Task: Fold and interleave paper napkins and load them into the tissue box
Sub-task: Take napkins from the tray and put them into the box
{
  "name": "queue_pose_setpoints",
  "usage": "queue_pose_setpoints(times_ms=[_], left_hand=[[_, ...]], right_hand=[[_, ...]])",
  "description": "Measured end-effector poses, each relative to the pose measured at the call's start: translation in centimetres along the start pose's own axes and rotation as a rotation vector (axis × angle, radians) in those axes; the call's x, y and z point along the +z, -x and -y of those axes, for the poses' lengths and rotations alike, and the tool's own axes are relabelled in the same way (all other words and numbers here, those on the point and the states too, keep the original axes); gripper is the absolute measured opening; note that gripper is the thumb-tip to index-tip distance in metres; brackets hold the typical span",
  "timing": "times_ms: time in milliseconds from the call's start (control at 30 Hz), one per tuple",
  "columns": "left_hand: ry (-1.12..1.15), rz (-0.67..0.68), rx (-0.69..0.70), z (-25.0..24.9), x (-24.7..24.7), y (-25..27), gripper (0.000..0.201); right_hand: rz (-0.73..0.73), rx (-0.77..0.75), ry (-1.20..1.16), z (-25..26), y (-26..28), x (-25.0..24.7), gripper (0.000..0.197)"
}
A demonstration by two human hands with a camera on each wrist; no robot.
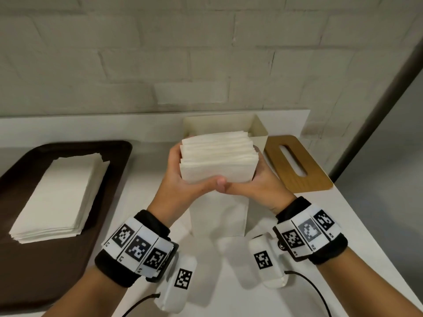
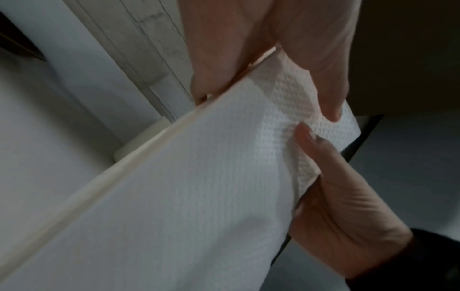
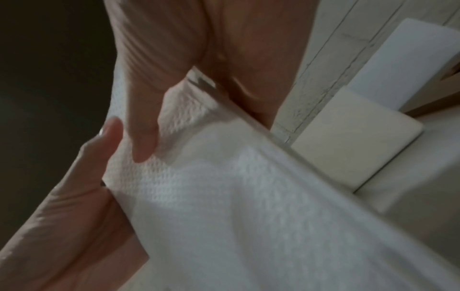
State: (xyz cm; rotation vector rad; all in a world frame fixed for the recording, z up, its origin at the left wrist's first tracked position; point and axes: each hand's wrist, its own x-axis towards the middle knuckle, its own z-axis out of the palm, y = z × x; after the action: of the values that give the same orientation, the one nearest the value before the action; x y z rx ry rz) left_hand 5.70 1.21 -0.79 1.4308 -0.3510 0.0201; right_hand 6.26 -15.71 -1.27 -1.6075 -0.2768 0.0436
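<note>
I hold a thick stack of folded white napkins off the table between both hands. My left hand grips its left side and my right hand grips its right side, the thumbs meeting on the near face. One sheet trails down under the stack. The wrist views show each thumb pressed on embossed napkin paper. Just behind the stack stands the open cream tissue box, with its corner in the wrist views. What is inside the box is hidden.
The wooden lid with its slot lies on the white table right of the box. At the left, a dark brown tray carries a flat pile of unfolded napkins. A brick wall stands close behind, and the table's right edge runs diagonally.
</note>
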Motion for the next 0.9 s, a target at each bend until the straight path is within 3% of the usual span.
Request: queue_pose_setpoints(times_ms=[233, 300, 400, 533, 700, 833, 900], left_hand=[[-0.009, -0.031, -0.004, 0.0, 0.1, 0.0, 0.065], [-0.006, -0.025, -0.008, -0.1, 0.1, 0.1, 0.067], [-0.031, -0.007, 0.002, -0.4, 0.5, 0.0, 0.068], [-0.013, -0.008, 0.032, -0.5, 0.2, -0.1, 0.071], [-0.174, 0.127, -0.134, 1.9, -1.6, 0.2, 0.105], [-0.285, 0.256, -0.275, 3.4, -2.5, 0.2, 0.088], [-0.304, 0.270, -0.355, 4.1, -2.9, 0.1, 0.083]], right_hand=[[0.038, 0.014, 0.035, -0.5, 0.7, 0.7, 0.092], [0.028, 0.025, 0.041, -0.6, 0.8, 0.7, 0.088], [0.051, 0.006, 0.037, -0.1, 0.7, 0.8, 0.064], [0.016, -0.025, 0.016, 0.1, 0.6, 0.6, 0.059], [0.019, 0.060, 0.038, -0.9, 1.2, 0.6, 0.055], [0.026, 0.074, 0.016, 1.1, 0.5, 0.0, 0.060], [0.038, 0.052, 0.096, 2.9, -0.2, -0.4, 0.052]])
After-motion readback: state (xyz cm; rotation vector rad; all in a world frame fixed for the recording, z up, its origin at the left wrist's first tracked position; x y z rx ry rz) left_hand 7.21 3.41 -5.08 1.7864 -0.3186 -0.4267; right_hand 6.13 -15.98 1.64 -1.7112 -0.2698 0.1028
